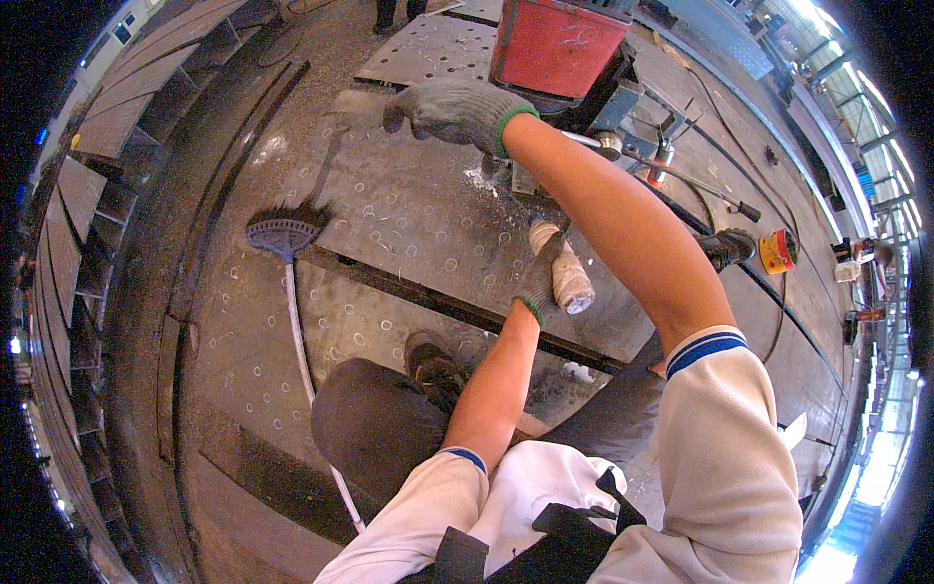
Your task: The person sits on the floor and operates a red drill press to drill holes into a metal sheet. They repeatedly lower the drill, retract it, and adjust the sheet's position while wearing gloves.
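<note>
My left hand point(547, 275), in a grey knit glove with a green cuff, is closed around a beige tape-wrapped cylinder point(572, 279). Its rounded end points toward me. The cylinder's far end is partly hidden, so its kind is unclear. Farther off, my right hand point(457, 112) wears a matching glove and reaches leftward over the steel plate point(389, 214). Its fingers extend to the left with the tips bent down, and nothing shows in them. Small white ring marks dot the plate.
A broom point(282, 232) with dark bristles lies left of my knee. Ahead stands a red box-shaped unit point(559, 49), with metal fittings and a rod-like tool point(705, 190) beside it. A yellow-and-red tub point(776, 252) sits right. Slots cross the floor; another person's legs point(394, 14) show far off.
</note>
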The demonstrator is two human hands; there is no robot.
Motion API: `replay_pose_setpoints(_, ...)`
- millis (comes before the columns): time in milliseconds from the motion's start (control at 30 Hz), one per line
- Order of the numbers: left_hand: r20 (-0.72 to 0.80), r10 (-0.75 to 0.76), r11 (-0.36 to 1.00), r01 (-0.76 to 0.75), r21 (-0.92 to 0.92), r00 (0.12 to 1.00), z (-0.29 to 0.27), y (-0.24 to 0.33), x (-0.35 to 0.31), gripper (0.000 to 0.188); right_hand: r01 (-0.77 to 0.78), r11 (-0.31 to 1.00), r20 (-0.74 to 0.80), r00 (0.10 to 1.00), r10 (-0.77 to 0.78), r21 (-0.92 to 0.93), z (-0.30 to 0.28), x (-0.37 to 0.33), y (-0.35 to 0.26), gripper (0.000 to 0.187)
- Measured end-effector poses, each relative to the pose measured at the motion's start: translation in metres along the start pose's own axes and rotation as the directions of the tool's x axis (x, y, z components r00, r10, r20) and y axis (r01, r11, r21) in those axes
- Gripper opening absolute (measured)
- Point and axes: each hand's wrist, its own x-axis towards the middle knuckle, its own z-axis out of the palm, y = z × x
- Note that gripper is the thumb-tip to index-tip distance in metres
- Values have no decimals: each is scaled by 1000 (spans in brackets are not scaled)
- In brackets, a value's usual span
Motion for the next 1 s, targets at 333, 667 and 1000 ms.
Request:
replay_pose_setpoints(333,-95,-16,997,23,68,995,-2,12,-19,52,76,997,-34,996,-77,-33,-11,12,-17,35)
replay_pose_setpoints(667,53,322,882,-320,346,945,31,20,-36,54,105,994,-59,992,-107,-36,-1,9,-4,36)
replay_pose_setpoints(1000,-94,56,995,-48,82,994,10,14,-26,61,-40,998,30,999,42,-56,-8,13,-21,36)
